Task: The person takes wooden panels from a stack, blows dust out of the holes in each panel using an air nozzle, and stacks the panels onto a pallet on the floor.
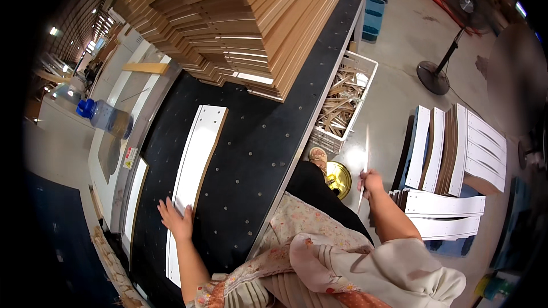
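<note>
My left hand (177, 220) lies with fingers spread on a long white board (197, 159) with a gently curved edge and small holes near its end. The board lies flat on a black table (245, 159) dotted with small metal studs. Out to the right, past the table's edge, my right hand (373, 183) is closed around a thin, pale strip (367, 151). The strip stands nearly upright; I cannot tell whether it is an offcut or a board seen edge-on.
A tall stack of brown-edged boards (274, 34) fills the table's far end. Beside the table stands a white crate (342, 134) of thin offcuts. White curved boards (445, 217) are piled at right. A fan (439, 74), gold tin (339, 180) and water jug (111, 118) are around.
</note>
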`<state>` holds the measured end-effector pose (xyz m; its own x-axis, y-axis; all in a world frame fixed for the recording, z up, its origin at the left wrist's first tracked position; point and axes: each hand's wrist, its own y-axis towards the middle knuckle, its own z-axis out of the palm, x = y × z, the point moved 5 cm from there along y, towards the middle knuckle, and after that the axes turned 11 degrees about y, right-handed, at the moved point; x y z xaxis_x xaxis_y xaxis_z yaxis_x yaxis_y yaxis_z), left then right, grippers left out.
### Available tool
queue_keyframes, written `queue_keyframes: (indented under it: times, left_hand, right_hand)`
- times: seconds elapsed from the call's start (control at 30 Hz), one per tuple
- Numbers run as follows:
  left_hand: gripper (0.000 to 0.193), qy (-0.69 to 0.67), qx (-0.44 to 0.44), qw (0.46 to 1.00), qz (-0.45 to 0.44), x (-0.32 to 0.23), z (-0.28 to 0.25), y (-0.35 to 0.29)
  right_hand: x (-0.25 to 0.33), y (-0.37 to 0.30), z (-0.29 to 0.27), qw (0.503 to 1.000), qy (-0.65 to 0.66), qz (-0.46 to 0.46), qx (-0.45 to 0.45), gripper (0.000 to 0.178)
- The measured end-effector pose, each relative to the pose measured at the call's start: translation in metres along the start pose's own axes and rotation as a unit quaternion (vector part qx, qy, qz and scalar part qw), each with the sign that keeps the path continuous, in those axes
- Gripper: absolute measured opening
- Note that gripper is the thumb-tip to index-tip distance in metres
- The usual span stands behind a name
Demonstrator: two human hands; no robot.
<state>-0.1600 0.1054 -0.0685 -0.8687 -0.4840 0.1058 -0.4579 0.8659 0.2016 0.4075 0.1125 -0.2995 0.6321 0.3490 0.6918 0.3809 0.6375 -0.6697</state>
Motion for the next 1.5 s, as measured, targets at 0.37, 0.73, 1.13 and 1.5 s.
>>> queue_keyframes:
  times: [0.37,0.73,1.13,1.5]
  left_hand:
    - [0.087,0.010,0.120,0.992,0.034,0.003,0.021,0.003]
    - [0.087,-0.133,0.031,0.976,0.170,0.030,0.024,0.013]
    - [0.086,-0.131,-0.009,0.987,0.097,-0.007,-0.028,-0.044]
    - [0.075,0.000,-0.174,0.981,0.090,0.016,-0.066,-0.115]
  right_hand:
    - [0.019,0.105,0.132,0.979,-0.163,-0.033,0.119,0.029]
    - [-0.041,0.008,0.108,0.989,0.011,0.069,0.130,0.031]
    - [0.047,-0.168,0.250,0.810,-0.116,-0.234,0.525,0.013]
    - [-0.069,-0.374,0.404,0.180,-0.511,-0.584,0.604,0.065]
